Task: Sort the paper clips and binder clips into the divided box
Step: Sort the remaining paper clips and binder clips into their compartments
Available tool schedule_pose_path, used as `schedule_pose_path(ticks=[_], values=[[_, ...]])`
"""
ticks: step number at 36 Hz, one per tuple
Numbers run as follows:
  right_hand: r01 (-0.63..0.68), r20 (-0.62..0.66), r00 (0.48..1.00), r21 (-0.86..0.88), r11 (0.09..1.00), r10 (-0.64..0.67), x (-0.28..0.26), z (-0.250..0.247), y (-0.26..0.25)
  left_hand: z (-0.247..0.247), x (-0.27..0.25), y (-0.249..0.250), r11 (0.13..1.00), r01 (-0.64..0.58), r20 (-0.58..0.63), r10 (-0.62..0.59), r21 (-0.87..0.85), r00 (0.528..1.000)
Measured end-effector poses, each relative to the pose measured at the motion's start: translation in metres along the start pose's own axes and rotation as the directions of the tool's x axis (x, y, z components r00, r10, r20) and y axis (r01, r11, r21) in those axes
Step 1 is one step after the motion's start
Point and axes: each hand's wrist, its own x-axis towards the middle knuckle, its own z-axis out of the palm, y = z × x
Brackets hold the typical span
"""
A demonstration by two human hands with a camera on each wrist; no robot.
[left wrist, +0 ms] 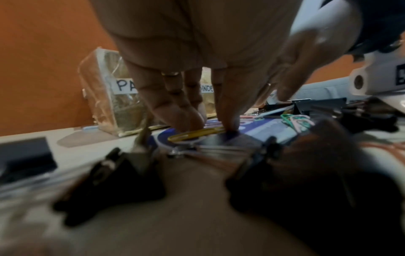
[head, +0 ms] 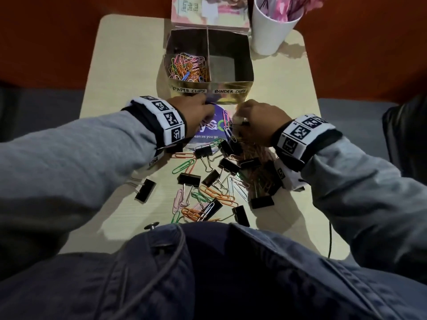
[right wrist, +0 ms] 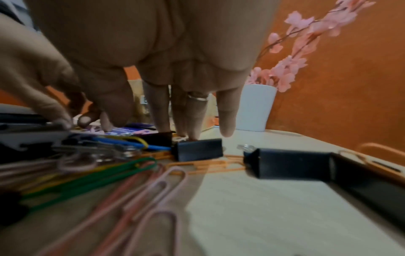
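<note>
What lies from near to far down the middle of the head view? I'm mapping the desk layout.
Loose pile of black binder clips and coloured paper clips → round purple card → gold divided box → pink printed box.

Glossy gold foil card shines on the divided box (head: 228, 98), with white paper labels. Coloured, smooth-coated wire paper clips (head: 188, 68) fill its left side. Near us, binder clips (head: 188, 179) show matt black bodies and shiny bare metal handles. The table (head: 120, 72) looks pale, smooth laminate. Far right, the white cup (head: 269, 34) gleams softly.
</note>
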Motion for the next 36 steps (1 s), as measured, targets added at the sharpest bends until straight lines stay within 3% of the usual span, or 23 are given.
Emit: schedule_pose_path(ticks=[6, 11, 14, 22, 26, 33, 36], values=[[0.211, 0.046, 0.977, -0.112, 0.971, -0.207, -0.011, 0.006, -0.013, -0.006, 0.000, 0.001, 0.994, 0.003, -0.005, -0.004, -0.106, 1.000], [0.341, 0.030, 0.940, -0.097, 0.935, -0.340, -0.014, 0.006, -0.017, -0.008, 0.001, 0.001, 0.970, 0.041, -0.001, -0.042, -0.240, 0.999], [0.300, -0.023, 0.953, -0.072, 0.951, -0.303, -0.014, 0.004, -0.012, -0.008, -0.001, 0.001, 0.969, 0.036, 0.005, -0.035, -0.246, 0.999], [0.323, 0.095, 0.944, -0.085, 0.943, -0.315, -0.016, 0.005, -0.025, -0.007, 0.007, 0.004, 0.981, -0.021, 0.022, 0.026, -0.191, 0.999], [0.252, 0.088, 0.964, -0.004, 0.968, -0.251, -0.019, 0.002, -0.016, -0.006, 0.009, 0.004, 0.985, -0.022, 0.014, 0.025, -0.171, 1.000], [0.138, 0.035, 0.990, -0.013, 0.990, -0.137, -0.028, -0.001, 0.004, -0.007, 0.012, 0.004, 0.992, -0.125, 0.049, 0.125, 0.008, 0.991], [0.111, 0.021, 0.994, -0.027, 0.993, -0.111, -0.029, 0.000, 0.004, -0.007, 0.012, 0.006, 0.991, -0.121, 0.088, 0.115, 0.065, 0.989]])
